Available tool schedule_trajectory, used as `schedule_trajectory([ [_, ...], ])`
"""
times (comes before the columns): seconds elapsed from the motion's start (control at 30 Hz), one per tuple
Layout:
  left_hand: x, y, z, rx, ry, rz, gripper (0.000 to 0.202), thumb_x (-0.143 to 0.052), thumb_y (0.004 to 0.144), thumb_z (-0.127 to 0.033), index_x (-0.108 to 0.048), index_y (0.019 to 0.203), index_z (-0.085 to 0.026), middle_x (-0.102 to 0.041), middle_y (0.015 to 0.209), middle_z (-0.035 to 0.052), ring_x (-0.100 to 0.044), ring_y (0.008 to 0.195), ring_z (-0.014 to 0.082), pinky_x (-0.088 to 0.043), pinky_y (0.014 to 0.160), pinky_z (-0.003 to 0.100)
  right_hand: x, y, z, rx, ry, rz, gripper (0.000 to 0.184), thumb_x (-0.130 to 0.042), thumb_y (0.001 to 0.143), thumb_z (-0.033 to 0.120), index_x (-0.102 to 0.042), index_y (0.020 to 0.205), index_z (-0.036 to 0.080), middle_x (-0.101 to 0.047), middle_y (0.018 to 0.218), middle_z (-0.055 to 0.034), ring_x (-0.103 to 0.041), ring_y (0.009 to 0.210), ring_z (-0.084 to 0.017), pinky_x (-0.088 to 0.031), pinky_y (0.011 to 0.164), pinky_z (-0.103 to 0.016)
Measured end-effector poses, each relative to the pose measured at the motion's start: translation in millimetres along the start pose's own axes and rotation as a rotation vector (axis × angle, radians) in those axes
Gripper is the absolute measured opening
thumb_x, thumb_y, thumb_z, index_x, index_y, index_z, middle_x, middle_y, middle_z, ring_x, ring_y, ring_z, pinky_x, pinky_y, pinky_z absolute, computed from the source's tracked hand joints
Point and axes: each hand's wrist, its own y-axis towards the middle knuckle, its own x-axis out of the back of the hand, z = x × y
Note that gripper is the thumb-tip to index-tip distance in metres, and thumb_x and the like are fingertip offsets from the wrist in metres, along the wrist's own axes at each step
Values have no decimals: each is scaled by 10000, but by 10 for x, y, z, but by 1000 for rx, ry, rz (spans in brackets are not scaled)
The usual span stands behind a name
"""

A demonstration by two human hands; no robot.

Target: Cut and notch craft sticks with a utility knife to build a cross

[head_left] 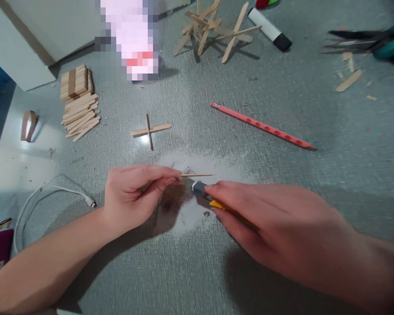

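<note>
My left hand [134, 192] pinches a thin wooden craft stick [198, 175] by its left end, seen nearly edge-on. My right hand [279, 223] is closed around a yellow-and-grey hand tool [199, 188] that looks like a utility knife. The tool's grey end is just below the stick; whether they touch I cannot tell. Under both hands lies a whitish, powdery patch [180, 218] with a small round bit [206, 214] on it. Beyond my left hand, two crossed craft sticks [157, 129] rest on the table.
Craft sticks [80, 116] lie below a banded bundle [74, 83] at left. A red pencil [262, 126], joined sticks [202, 26], a marker [269, 28] and pliers-like tool [364, 41] lie farther back. A white cable [62, 188] curves left, and a pixelated object [138, 39] stands behind.
</note>
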Motion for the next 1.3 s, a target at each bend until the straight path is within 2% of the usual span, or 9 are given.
schedule_trajectory([
  [0.2,8,-10,-7,31,-30,-2,248,-685,934,-141,-765,1051,-345,-810,917,-30,-775,771,142,-651,696,273,3,-2,12,-24,45,20,240,-497,996,181,-678,1152,175,-803,976,-49,-760,773,-194,-597,697,-313],
  [0.4,-7,-8,-7,0,-68,-12,309,-709,908,-76,-763,1068,-335,-810,938,-48,-773,797,105,-629,719,215,-20,-14,30,-25,28,-9,232,-524,999,175,-677,1173,159,-804,1030,-67,-773,852,-197,-616,806,-305],
  [0.53,-26,-11,-36,25,-67,-19,247,-717,916,-112,-768,1042,-318,-811,904,-39,-774,764,115,-630,674,218,-28,-4,33,-13,8,-23,223,-523,1003,166,-673,1168,163,-810,1020,-57,-776,856,-191,-623,823,-302],
  [0.67,-49,-42,-47,91,18,-93,139,-745,905,-190,-780,989,-296,-807,831,-26,-764,691,136,-615,594,242,-30,-6,23,-25,18,-24,232,-518,1004,174,-670,1179,166,-809,1041,-61,-778,860,-197,-629,788,-304],
  [0.83,-72,-62,-14,195,-5,-197,104,-725,930,-228,-775,1005,-280,-809,859,-22,-780,735,141,-650,664,249,-2,-9,40,-34,71,-5,237,-507,998,157,-668,1172,160,-804,1013,-63,-771,822,-189,-614,763,-297],
  [1.03,-87,-52,-51,204,-63,-108,108,-723,926,-234,-775,994,-300,-809,850,-27,-780,723,151,-653,664,271,11,30,44,-24,88,4,234,-489,997,143,-656,1160,155,-799,1004,-64,-767,835,-182,-608,769,-279],
  [1.3,-70,-62,-45,170,-17,-79,135,-722,923,-209,-768,1011,-301,-810,860,-38,-780,736,137,-633,670,241,-6,26,33,-15,78,18,236,-491,989,132,-662,1149,157,-797,1003,-67,-760,824,-185,-596,760,-285],
])
